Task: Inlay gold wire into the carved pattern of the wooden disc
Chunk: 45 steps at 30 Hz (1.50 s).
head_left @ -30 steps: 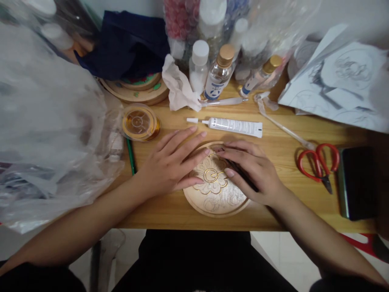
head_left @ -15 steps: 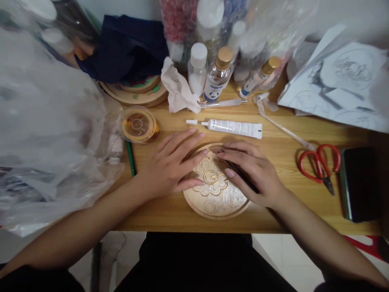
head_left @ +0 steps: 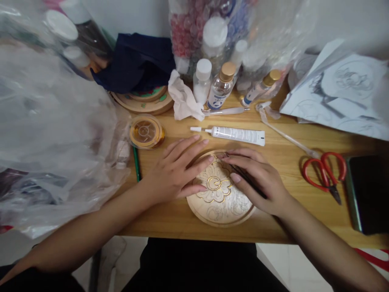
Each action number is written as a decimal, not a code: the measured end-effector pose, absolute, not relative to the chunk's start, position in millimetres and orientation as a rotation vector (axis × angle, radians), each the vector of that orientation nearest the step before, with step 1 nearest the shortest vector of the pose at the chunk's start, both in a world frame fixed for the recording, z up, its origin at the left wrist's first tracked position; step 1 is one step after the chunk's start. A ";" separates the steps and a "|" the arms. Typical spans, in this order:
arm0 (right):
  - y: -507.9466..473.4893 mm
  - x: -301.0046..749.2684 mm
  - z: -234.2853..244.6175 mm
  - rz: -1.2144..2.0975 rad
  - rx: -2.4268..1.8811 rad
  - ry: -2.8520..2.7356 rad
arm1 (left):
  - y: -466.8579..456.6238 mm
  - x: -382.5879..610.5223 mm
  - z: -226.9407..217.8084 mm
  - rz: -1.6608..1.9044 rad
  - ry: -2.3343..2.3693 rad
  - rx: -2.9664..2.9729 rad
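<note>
A round wooden disc (head_left: 221,217) lies flat on the table, with a pencil-drawn flower partly outlined in gold wire (head_left: 214,184). My left hand (head_left: 179,170) rests at the disc's left side with fingers spread; its index finger and thumb reach over the drawing. My right hand (head_left: 258,174) is over the disc's right side, closed around slim dark tweezers (head_left: 247,177). Their tip points to the upper part of the flower, close to my left index finger. Whether a piece of wire sits in the tip is too small to tell.
Behind the disc lies a white glue tube (head_left: 238,135), its cap pointing left. A spool of gold wire (head_left: 146,132) and a green pencil (head_left: 136,164) are at left. Red-handled scissors (head_left: 325,174) and a dark phone (head_left: 367,194) lie at right. Bottles (head_left: 221,89) stand behind.
The whole view has shifted, so everything appears slightly lower and further right. Both hands keep nearly the same pose over the disc, and the tweezers remain in my right hand.
</note>
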State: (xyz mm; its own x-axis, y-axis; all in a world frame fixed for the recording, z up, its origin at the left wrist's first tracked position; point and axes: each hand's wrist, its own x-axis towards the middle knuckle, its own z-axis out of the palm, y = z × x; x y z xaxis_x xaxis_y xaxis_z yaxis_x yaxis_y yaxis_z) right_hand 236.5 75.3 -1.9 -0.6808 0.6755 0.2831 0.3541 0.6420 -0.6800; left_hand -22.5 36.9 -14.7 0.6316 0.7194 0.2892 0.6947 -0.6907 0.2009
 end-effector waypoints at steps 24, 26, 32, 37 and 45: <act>56.9 226.9 20.6 0.328 -0.886 -2.124 | 39.0 -12.7 20.0 0.985 1.226 1.594; 48.2 218.7 32.0 0.278 -0.837 -2.202 | 34.9 -3.0 29.6 0.916 1.165 1.486; 14.6 186.8 44.0 0.196 -0.884 -2.464 | 3.4 30.8 33.8 0.877 1.143 1.214; -14.7 165.1 38.0 0.236 -0.992 -2.634 | -28.2 22.7 21.6 0.904 1.305 1.178; -19.2 119.2 35.3 0.390 -1.170 -2.678 | -42.0 -30.0 19.0 0.998 1.861 1.576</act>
